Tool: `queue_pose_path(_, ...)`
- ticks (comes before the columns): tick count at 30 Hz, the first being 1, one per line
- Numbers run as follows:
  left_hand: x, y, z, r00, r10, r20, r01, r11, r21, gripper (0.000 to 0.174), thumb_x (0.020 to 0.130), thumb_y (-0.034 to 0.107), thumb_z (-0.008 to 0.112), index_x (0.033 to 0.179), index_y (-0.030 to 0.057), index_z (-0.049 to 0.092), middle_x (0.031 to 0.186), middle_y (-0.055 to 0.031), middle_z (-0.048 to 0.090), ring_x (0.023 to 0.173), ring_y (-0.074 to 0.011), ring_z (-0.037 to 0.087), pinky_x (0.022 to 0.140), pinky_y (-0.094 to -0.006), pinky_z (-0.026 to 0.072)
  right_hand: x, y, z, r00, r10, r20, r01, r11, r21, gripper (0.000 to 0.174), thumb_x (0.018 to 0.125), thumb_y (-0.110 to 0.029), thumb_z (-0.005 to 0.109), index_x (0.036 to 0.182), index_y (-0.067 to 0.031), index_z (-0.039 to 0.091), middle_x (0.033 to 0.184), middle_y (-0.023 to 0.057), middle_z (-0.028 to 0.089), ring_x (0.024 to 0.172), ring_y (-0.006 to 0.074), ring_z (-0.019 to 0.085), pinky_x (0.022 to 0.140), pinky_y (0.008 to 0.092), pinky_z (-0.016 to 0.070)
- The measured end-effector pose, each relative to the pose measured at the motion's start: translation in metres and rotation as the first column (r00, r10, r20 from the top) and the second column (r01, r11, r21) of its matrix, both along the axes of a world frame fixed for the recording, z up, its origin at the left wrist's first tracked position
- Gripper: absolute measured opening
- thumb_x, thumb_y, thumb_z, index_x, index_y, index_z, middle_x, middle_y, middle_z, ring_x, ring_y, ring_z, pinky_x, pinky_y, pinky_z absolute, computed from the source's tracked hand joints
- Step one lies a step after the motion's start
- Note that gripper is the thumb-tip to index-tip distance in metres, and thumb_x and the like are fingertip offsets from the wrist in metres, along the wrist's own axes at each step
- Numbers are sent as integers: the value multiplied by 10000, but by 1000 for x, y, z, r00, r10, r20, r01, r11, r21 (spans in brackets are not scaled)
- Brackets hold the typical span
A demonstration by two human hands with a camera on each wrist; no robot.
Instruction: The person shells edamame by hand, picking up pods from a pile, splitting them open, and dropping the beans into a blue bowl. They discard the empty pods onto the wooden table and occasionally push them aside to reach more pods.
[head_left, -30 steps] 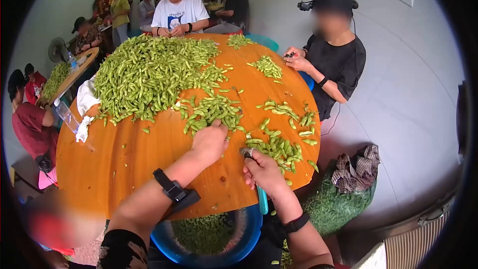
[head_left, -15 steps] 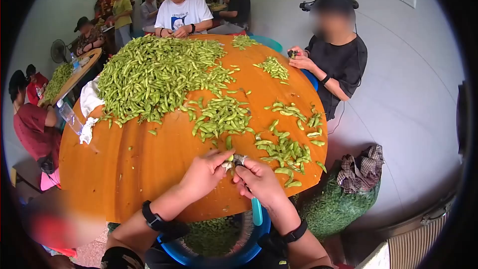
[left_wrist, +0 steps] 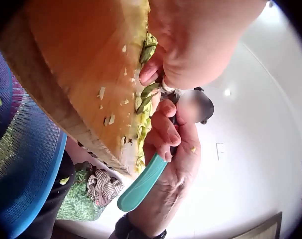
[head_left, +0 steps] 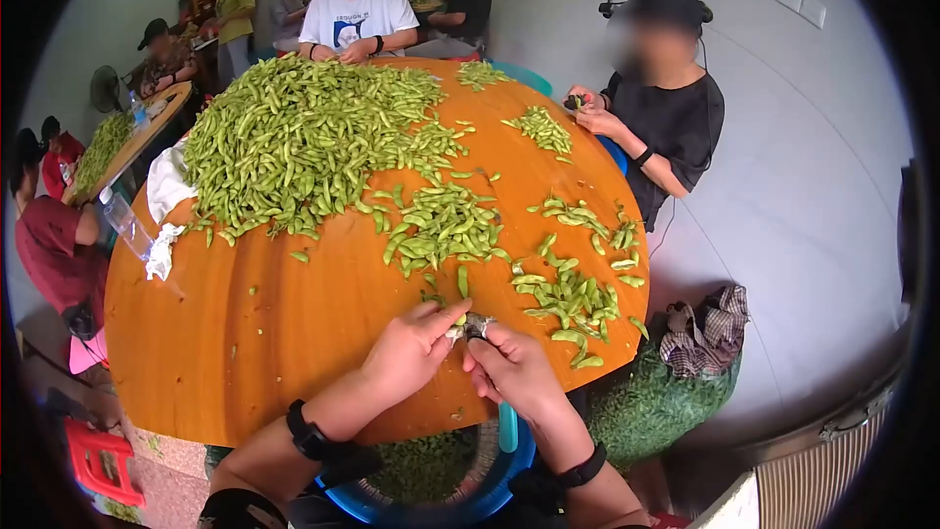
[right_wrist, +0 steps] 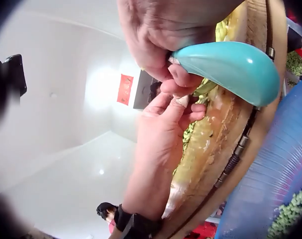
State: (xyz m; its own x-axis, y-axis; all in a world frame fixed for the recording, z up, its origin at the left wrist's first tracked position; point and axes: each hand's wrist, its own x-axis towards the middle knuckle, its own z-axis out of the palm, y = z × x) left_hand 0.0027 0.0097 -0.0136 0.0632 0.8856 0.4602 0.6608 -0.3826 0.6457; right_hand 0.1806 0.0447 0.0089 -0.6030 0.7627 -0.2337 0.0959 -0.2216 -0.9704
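Observation:
My left hand [head_left: 403, 358] pinches a green soybean pod [head_left: 460, 319] between thumb and forefinger, right up against the fingers of my right hand. The right hand [head_left: 517, 369] grips a tool with a curved teal handle [left_wrist: 141, 186]; its dark metal end is mostly hidden among the fingers. In the right wrist view the smooth handle [right_wrist: 230, 69] juts out from under the palm. Both hands meet over the near edge of the round wooden table [head_left: 284, 353]. Just beyond the fingertips lies a loose pod [head_left: 463, 281], with a small heap of pods [head_left: 446, 225] farther back.
A large mound of pods [head_left: 304, 142] covers the table's far left. More pods [head_left: 573, 299] lie at the right. Below the near edge sits a blue basin [head_left: 352, 504] holding shelled beans [right_wrist: 290, 214]. A full green sack [head_left: 676, 392] stands right; a person [head_left: 676, 118] sits beyond it.
My left hand has come back from the small heap to the right hand, now with a pod in its fingers. The right hand keeps the tool. A red stool now shows at lower left.

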Motion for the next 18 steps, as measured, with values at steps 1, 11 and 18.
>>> queue_pose_path(1,1,-2,4,999,15,-33,-15,1000,5,520,787,-65,608,1281,92,574,806,-117,562,684,-242,596,606,-332,502,-1,-1,0,1000,2,1,-2,1000,-2,113,977,-132,492,906,-63,547,677,-27,532,503,37,505,399,190,342)
queue_pose_path(11,-1,-1,-5,988,-95,125,101,994,-46,459,849,-90,507,1281,56,559,860,-107,602,677,-176,630,636,-285,535,-4,-2,-12,991,-63,-115,66,998,18,104,978,-120,497,903,-80,557,665,-40,520,483,29,474,395,179,322)
queue_pose_path(18,-9,5,0,775,-105,623,359,884,-299,399,916,-72,415,1261,39,582,905,-53,643,704,-123,633,639,-266,533,4,9,-15,961,-47,-273,1,986,-165,107,968,-106,497,961,-63,595,724,-4,559,462,44,453,367,189,279)
